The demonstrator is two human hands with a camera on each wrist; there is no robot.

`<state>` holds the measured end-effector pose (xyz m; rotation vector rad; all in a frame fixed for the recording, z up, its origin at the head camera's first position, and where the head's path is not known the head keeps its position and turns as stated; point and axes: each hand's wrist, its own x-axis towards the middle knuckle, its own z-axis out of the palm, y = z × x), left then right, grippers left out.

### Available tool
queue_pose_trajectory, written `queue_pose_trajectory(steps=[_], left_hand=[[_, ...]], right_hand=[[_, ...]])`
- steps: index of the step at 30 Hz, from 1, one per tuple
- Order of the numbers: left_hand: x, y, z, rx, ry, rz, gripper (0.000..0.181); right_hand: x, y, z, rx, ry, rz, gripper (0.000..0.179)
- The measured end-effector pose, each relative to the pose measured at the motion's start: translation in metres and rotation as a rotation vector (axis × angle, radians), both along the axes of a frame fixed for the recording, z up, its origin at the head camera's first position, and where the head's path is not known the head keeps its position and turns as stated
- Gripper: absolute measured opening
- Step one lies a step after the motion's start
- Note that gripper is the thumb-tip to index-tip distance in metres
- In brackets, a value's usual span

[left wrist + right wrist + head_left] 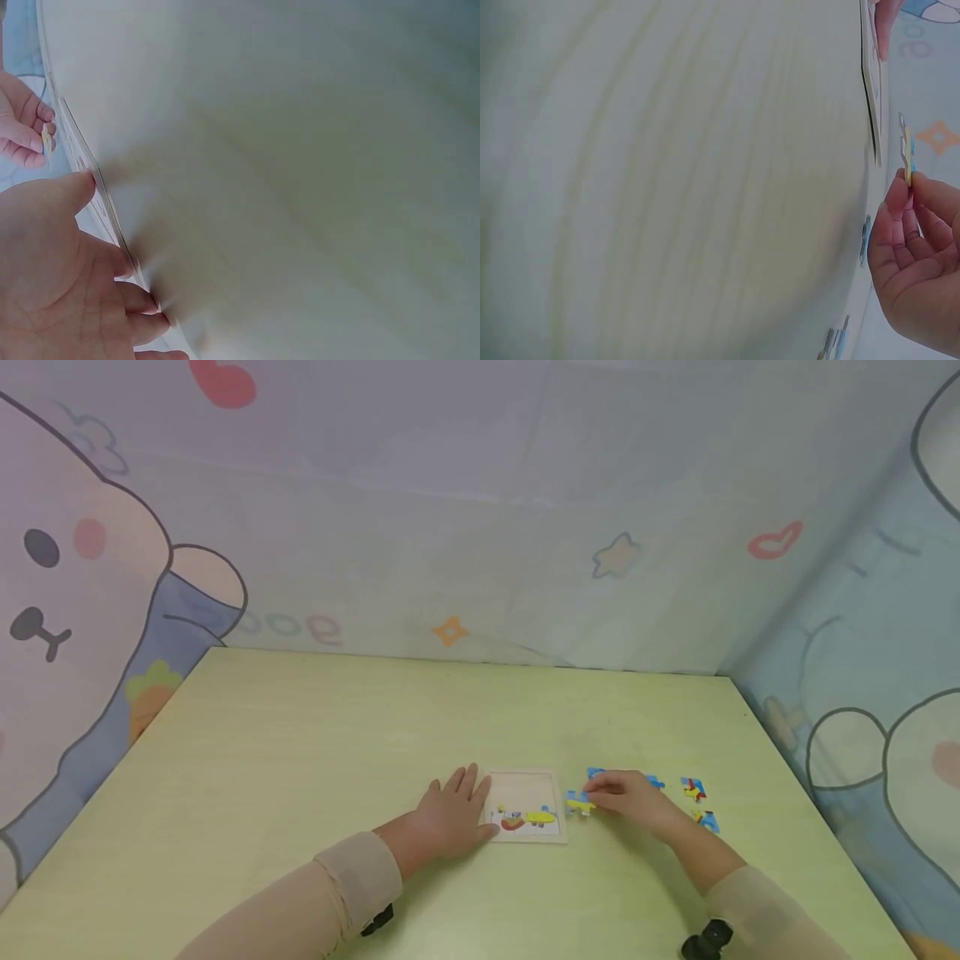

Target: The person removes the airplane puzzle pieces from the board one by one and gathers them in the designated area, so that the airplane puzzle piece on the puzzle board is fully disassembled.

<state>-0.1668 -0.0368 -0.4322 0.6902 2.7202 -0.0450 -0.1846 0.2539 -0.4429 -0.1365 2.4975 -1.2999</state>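
A square puzzle board point(523, 783) with a pale wooden rim lies on the table, its lower part filled with pieces in yellow, red and white. My left hand point(453, 817) rests at the board's left edge, fingers fairly straight, thumb at the lower left corner. Just right of the board, my right hand point(633, 800) pinches a blue and yellow puzzle piece point(578, 803) between thumb and fingertips. In the right wrist view that piece point(907, 154) stands edge-on, raised above the table. Other blue puzzle pieces point(596, 772) lie behind the right hand, partly hidden by it.
Two more colourful pieces lie farther right, an upper one point(693, 789) and a lower one point(707, 820) beside the right wrist. The light wooden table point(337, 735) ends at a cartoon-printed backdrop point(450, 527) behind and at both sides. Dark wrist devices point(707, 939) sit below the sleeves.
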Motion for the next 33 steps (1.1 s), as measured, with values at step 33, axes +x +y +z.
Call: queue_pose_trajectory(steps=[33], left_hand=[[-0.001,0.001,0.0,0.008,-0.008,0.006,0.074]], right_hand=[[0.009,0.023,0.007,0.186,0.075,0.026,0.008]])
